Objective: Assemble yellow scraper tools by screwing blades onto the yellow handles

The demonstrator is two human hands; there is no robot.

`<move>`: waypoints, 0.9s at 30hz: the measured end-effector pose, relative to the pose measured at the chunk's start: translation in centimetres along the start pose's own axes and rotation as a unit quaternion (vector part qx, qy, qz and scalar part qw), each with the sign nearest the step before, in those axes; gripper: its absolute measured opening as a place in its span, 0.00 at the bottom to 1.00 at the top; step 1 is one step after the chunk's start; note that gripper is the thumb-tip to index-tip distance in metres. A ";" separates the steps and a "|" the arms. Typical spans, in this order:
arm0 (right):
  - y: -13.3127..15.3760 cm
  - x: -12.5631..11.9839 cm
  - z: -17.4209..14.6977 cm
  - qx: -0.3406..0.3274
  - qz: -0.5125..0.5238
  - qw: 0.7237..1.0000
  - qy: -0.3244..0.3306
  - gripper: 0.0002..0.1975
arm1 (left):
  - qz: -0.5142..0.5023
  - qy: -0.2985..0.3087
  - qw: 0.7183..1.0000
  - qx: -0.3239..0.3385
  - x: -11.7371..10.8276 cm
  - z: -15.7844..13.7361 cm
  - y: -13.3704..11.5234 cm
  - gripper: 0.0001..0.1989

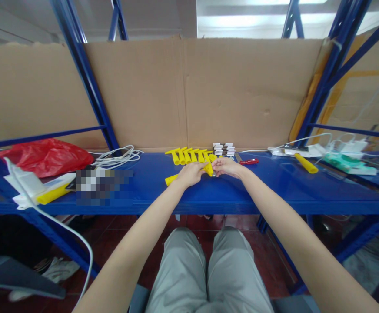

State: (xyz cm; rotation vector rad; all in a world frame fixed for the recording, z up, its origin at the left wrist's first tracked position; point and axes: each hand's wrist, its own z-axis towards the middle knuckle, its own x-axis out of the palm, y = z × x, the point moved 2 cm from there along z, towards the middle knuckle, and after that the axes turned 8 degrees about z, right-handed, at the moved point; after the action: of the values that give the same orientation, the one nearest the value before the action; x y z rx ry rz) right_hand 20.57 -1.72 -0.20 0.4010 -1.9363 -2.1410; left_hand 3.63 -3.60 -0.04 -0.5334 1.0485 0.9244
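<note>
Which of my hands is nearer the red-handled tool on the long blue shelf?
Your right hand: it's just left of the red-handled tool; your left hand is farther left, beyond the right.

Blue metal table (280, 189) spans the whole width, its front edge facing the viewer. Blue uprights rise on either side, left upright (91, 82) and right upright (323, 89) both leaning outward in this wide view; slim blue crossbar (46, 135) at left. Behind: brown cardboard panel (137, 95), vertical crease near its middle. More cardboard far right (374, 95), with orange-brown tape. Floor (111, 237): dark red tiles, joints visible. Overhead, pale grey surface (157, 19); bright white light (257, 21) upper right, source unclear.
</note>
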 end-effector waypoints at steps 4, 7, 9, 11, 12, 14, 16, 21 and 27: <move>-0.1 -0.1 0.1 -0.001 0.009 1.000 0.005 0.08 | -0.001 0.005 1.000 -0.010 0.0 0.0 0.1 0.20; -0.4 -0.2 0.2 -0.009 0.017 1.000 0.017 0.09 | -0.001 0.013 1.000 -0.014 0.1 0.0 0.2 0.21; -0.5 -0.3 0.3 -0.011 0.019 0.999 0.025 0.10 | -0.001 0.017 1.000 -0.012 0.2 0.0 0.3 0.22; -0.6 -0.3 0.3 -0.012 0.021 0.999 0.033 0.11 | -0.002 0.019 1.000 -0.009 0.2 0.0 0.4 0.22; -0.6 -0.3 0.4 -0.013 0.022 0.999 0.036 0.12 | -0.003 0.018 1.000 -0.008 0.3 0.0 0.4 0.23; -0.6 -0.2 0.4 -0.016 0.022 0.999 0.039 0.13 | -0.010 0.016 1.000 -0.004 0.3 0.1 0.5 0.23; -0.6 -0.1 0.4 -0.017 0.023 0.999 0.045 0.13 | -0.017 0.013 1.000 -0.002 0.3 0.1 0.7 0.23; -0.7 0.2 0.3 -0.008 0.027 0.996 0.079 0.15 | -0.033 0.003 0.999 0.006 0.4 0.1 0.9 0.22; -1.0 0.3 0.7 -0.048 0.030 0.995 0.085 0.17 | -0.048 -0.007 0.999 0.006 0.7 0.2 1.2 0.23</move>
State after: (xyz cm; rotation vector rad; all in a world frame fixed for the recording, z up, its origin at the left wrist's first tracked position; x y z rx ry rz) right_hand 20.08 -1.05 -1.13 0.4855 -1.7244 -2.0790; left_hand 2.86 -2.56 -0.50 -0.5617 1.0061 0.8367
